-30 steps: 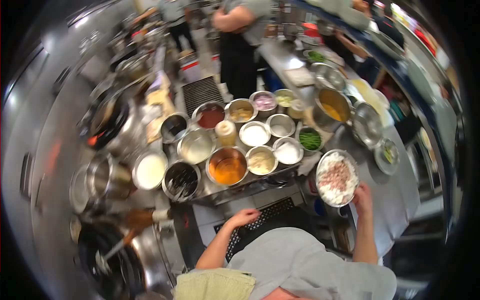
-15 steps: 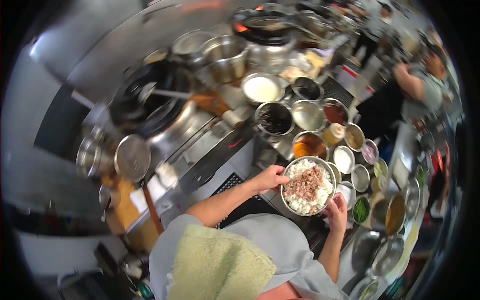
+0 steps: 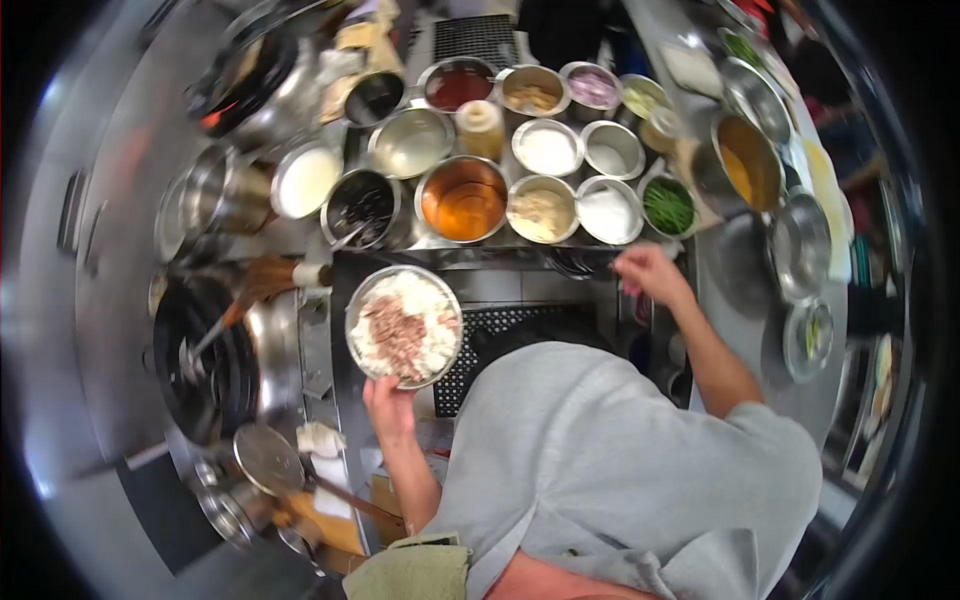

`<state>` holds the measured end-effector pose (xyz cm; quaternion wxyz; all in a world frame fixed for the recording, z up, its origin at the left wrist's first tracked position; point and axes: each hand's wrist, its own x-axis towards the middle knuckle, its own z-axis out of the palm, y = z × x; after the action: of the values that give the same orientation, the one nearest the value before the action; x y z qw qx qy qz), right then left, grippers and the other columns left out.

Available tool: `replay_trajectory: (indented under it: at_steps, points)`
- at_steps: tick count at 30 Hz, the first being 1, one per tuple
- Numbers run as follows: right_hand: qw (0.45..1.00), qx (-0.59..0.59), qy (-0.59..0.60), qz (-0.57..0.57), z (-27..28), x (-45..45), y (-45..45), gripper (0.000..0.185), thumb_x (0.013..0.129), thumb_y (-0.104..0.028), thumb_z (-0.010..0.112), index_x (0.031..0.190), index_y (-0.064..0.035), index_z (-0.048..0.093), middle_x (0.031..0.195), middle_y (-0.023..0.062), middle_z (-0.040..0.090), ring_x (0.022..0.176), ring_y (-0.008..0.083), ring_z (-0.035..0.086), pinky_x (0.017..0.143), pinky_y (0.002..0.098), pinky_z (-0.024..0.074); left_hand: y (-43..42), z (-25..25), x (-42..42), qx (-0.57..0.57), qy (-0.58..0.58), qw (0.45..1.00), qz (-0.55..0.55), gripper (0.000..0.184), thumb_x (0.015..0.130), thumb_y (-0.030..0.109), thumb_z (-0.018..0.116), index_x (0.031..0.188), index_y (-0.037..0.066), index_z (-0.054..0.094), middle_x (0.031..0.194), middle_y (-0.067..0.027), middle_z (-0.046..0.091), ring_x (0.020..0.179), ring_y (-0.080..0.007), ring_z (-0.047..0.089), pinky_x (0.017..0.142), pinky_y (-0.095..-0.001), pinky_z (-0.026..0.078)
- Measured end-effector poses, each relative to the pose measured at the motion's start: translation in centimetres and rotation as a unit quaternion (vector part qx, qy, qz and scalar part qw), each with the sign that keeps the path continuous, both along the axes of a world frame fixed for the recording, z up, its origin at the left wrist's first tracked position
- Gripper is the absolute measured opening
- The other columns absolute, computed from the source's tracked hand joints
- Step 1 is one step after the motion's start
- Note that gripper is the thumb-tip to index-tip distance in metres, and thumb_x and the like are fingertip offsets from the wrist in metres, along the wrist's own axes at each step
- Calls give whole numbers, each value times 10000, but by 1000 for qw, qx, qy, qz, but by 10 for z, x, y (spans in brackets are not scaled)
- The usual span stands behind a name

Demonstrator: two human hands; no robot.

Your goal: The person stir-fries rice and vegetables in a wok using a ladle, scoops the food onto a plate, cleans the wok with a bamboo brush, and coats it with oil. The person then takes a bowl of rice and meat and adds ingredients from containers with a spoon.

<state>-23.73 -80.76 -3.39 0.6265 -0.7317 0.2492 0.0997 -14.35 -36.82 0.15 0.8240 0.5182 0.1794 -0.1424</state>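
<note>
My left hand (image 3: 389, 405) grips the near rim of a metal bowl (image 3: 455, 345) and carries it at the left, over the stove's edge. In the bowl lie white rice (image 3: 405, 290) and chopped brownish-pink meat (image 3: 397, 328). On the right, my right hand (image 3: 650, 272) hovers apart from the bowl with its fingers curled together; whether anything is between them is hidden. Just beyond that hand stand a tub of chopped green herbs (image 3: 669, 206) and a pot of white powder (image 3: 609, 212).
A black wok (image 3: 205, 360) with a ladle in it sits at the left beside a round strainer (image 3: 268, 460). Ahead are pots of orange liquid (image 3: 462, 205), dark sauce (image 3: 362, 208) and white liquid (image 3: 308, 180), plus a squeeze bottle (image 3: 481, 128). Metal bowls (image 3: 800, 245) line the right counter.
My right hand has let go of the bowl and moved right, toward the green herbs. The left hand keeps the bowl, now farther left. My view has turned toward the seasoning pots.
</note>
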Motion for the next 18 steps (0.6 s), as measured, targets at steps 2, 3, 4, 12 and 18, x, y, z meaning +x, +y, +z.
replay_trajectory:
  at_steps: [2,3,4,12,18]
  points:
    - [991,-46,-45,-116,12,1,-11,188,868,-195,619,902,-10,612,612,19,572,479,79,523,423,217,416,3,1,5,10,2,1000,-18,509,716,11,484,1218,-67,454,1162,-165,558,1003,-277,597,804,-423,538]
    - [981,-61,-103,-150,8,7,-19,225,863,-195,626,970,-1,594,608,21,570,464,76,508,410,214,405,4,1,9,13,0,999,-33,520,712,12,478,1227,-55,450,1180,-164,549,1032,-281,584,827,-438,524]
    - [972,-60,-109,-198,8,14,-24,341,848,-239,651,1069,7,566,651,39,586,453,83,497,410,219,404,5,1,11,16,-3,999,-43,531,707,12,472,1235,-42,447,1198,-163,540,1061,-285,571,850,-453,511]
    - [968,-127,-205,-71,-23,125,12,235,864,-232,618,934,-12,660,667,37,613,539,83,538,466,242,443,-40,7,37,-6,-20,996,-86,461,721,10,495,1176,-60,478,1121,-148,578,961,-252,615,768,-388,561]
    - [944,-191,-264,-51,-32,102,27,221,897,-169,549,916,24,656,700,91,653,597,128,605,566,269,481,-43,3,32,-5,-4,996,-89,445,723,21,499,1160,-63,487,1106,-157,583,937,-252,623,744,-388,568]
